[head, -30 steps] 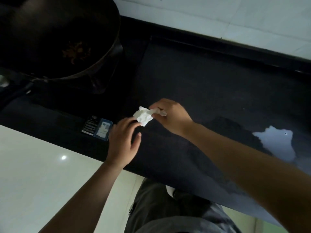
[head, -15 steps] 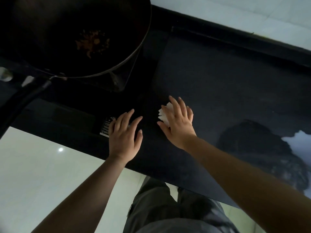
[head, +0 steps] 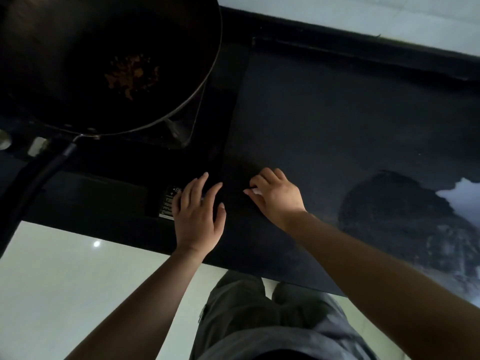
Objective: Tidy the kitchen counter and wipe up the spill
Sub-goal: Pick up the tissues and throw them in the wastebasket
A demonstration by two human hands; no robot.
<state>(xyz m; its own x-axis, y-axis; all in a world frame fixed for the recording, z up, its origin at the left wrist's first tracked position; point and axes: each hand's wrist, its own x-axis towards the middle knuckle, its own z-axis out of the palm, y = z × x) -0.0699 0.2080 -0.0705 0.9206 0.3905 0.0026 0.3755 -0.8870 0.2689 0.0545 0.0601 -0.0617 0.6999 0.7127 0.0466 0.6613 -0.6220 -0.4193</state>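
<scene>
- Our right hand is curled palm-down on the dark counter, clenched over a wad of white tissue. Only a tiny white sliver peeks out by the thumb, the rest is hidden under the palm.
- Our left hand is released, fingers spread and holding nothing, just left of the right one and partly over a small label near the stove edge. Can't tell if it actually touches the surface.
- The tissue looks super light and soft, so it should crush to whatever shape we press it into. Once wet it will probably go limp and tear easily, so we guess flat palm pressure beats dragging it by a corner.
- Best hold in our opinion: bunch it under the fingertips with the thumb pinning the side, like now.
- The shiny patch off to the right looks like it could be the spill, or maybe just a reflection. It's well apart from the tissue.
- The wok with food bits sits far left on the burner, probably heavy. Handle points toward the near left.
</scene>
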